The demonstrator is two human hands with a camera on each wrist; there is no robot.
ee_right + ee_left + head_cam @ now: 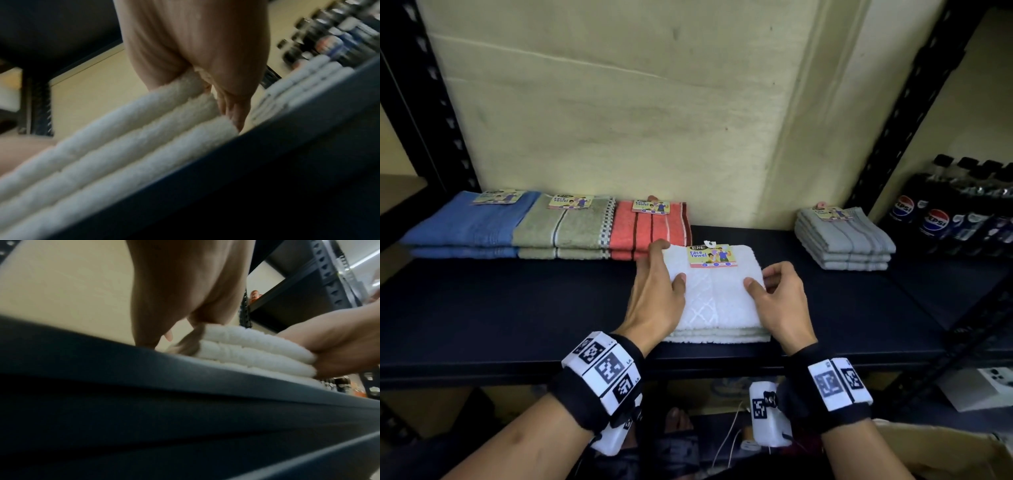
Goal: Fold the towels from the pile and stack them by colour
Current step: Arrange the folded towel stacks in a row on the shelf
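A dark shelf (pixel 517 308) in a black metal rack stands against a pale wall. At 11 o'clock lie two blue towels (pixel 465 229), two green towels (pixel 561 233) and two red towels (pixel 650 229); at 2 o'clock, three grey towels (pixel 846 240). At the front, three white towels (pixel 719 298) are stacked, left hand (pixel 657 291) and right hand (pixel 780 294) holding their sides, thumbs on top. Pepsi bottles (pixel 941 219) stand at 3 o'clock.
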